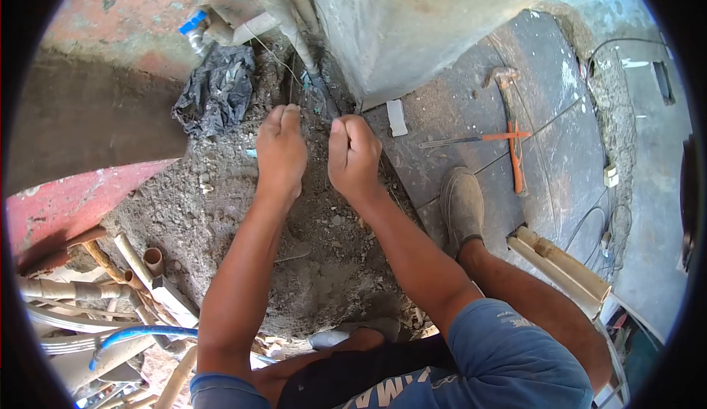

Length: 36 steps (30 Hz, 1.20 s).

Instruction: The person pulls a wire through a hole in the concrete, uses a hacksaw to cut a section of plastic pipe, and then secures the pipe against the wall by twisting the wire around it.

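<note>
Fingers of left hand [282, 155] and right hand [355, 155] curled closed above dirt [213, 221], cannot tell if anything clamped; pipe [297, 40] slants down to just beside right hand.

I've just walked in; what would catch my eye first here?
Probably the left hand and right hand, curled side by side above loose soil near the middle. Next, the orange-gripped hammer on dark tiles to the right, and the bright blue valve handle at upper left.
</note>
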{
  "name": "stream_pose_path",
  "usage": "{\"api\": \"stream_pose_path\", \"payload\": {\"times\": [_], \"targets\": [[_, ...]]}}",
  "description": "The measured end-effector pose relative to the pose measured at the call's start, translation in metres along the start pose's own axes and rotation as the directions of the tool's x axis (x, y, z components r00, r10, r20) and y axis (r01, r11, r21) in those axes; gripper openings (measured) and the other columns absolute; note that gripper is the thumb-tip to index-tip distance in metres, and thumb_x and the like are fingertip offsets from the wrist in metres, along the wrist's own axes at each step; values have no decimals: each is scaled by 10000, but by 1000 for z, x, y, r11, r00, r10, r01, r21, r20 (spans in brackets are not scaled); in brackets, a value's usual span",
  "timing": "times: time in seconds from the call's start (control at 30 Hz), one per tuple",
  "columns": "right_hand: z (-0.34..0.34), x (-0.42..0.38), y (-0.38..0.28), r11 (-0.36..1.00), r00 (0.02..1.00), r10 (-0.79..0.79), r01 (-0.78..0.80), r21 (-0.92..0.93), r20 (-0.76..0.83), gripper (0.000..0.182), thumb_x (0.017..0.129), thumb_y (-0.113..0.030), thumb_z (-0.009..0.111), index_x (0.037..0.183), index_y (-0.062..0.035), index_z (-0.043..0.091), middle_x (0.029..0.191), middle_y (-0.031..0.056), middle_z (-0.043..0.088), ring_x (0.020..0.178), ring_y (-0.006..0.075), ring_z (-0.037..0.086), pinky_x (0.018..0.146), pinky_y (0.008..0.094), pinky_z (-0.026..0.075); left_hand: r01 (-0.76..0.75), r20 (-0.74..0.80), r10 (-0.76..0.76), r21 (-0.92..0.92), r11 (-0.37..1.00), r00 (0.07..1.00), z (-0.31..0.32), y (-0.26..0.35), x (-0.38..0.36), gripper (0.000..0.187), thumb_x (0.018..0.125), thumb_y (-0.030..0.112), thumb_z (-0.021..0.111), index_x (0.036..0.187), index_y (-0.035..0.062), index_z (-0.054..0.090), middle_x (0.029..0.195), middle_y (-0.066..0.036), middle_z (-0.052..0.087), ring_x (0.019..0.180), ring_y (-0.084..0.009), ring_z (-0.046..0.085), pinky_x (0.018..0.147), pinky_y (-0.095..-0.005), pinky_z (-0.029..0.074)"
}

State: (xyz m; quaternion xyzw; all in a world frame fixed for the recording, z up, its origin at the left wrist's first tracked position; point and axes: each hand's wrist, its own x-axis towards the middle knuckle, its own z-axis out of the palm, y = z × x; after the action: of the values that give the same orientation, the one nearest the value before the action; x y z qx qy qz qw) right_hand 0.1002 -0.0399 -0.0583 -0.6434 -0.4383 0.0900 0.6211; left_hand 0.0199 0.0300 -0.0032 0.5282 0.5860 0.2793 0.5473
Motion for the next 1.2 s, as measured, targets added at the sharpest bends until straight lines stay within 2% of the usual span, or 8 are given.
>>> {"api": "stream_pose_path", "payload": {"times": [0.27,0.33,0.53,0.63,0.73,1.0,1.07,1.2], "targets": [[-10,-4,11,996,996,-82,80,-46,-39,95,868,-39,581,870,23,509,766,203,552,712,404,561,597,454,448,-211,91,225,-136,968,970,55,17,1,234,961,168,469,751,79,520,606,49,388,548,-44,330,486,-234,302],[-21,-1,13,1000,1000,29,-29,-8,-3,92,866,-37,581,888,27,518,786,209,562,729,414,564,611,464,450,-305,141,288,121,945,947,68,24,3,244,949,145,470,735,37,518,612,34,399,568,-56,350,503,-261,326],[-19,1,7,1000,1000,1,-1,8,21,96,867,-35,585,856,15,503,780,205,554,723,415,553,619,455,443,-293,69,286,123,948,956,34,25,-10,252,945,136,465,722,23,495,643,21,404,614,-63,351,534,-282,317],[-2,5,5,997,1000,16,-16,75,2,153,883,-67,583,806,2,470,742,203,528,693,412,533,599,457,424,-415,108,405,363,834,908,18,2,-19,292,977,167,461,717,33,460,640,30,383,624,-61,332,552,-262,305],[10,22,7,996,997,75,-74,46,-21,217,904,-105,570,762,-4,440,699,196,498,662,405,511,578,462,401,-238,75,227,208,949,971,19,-4,-42,298,987,176,452,726,32,457,644,34,384,636,-63,337,564,-257,309],[-21,-23,-18,992,990,112,-106,68,-88,164,908,-70,546,772,-6,482,692,160,518,604,358,520,553,437,408,-269,4,273,189,944,962,17,11,9,282,989,188,458,727,83,481,638,58,388,573,-40,325,500,-244,291],[-25,-30,-15,994,994,81,-76,83,-69,152,903,-61,548,777,-3,486,698,153,526,597,348,519,552,428,411,-171,55,167,85,982,984,20,9,24,314,966,176,459,717,-12,497,593,-48,437,563,-124,373,526,-344,357],[-14,-9,-13,999,996,-16,19,35,-84,170,895,-43,560,762,1,463,672,148,499,555,330,485,531,415,398,-72,8,72,-66,995,997,25,0,19,247,994,213,450,794,83,516,590,60,379,474,-34,298,407,-223,253]]}}
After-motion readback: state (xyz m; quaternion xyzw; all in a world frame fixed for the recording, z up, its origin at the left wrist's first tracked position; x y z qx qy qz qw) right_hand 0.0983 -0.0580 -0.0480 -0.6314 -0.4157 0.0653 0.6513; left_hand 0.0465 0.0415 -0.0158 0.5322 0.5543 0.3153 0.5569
